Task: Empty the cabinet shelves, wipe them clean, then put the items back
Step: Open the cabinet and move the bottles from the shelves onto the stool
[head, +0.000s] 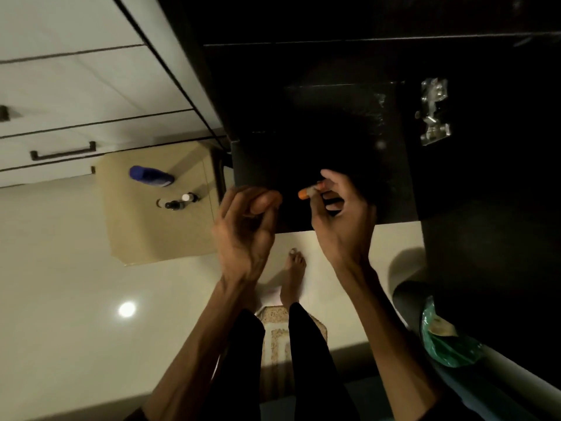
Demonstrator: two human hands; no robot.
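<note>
Head camera view, looking steeply down at two bare hands raised in front of a dark open cabinet (318, 123). The right hand (340, 214) holds a small tube with an orange tip (309, 191), pinched between its thumb and curled fingers; the orange end pokes out to the left of the grip, pointing toward the other hand. The tube sits at the front edge of the dark cabinet shelf, in the air and not resting on it. The left hand (246, 226) is just beside it, apart from the tube, with fingers loosely curled inward and thumb bent across them; whether it holds anything cannot be told from this angle.

Inside the cabinet the shelf surface looks black and dim. A metal hinge (434, 112) shines on the cabinet's right side.

To the left, on a tan low surface (145, 238), lies a blue bottle (150, 176) on its side, and near it stand several small dark bottles (179, 202), one with a white cap. White drawers with a dark bar handle (63, 151) sit beyond them.

Below the hands are a bare foot (293, 275) on a pale glossy floor, dark trouser legs, and a speckled mat (274, 338). A green plastic bag (446, 341) lies at the lower right.
</note>
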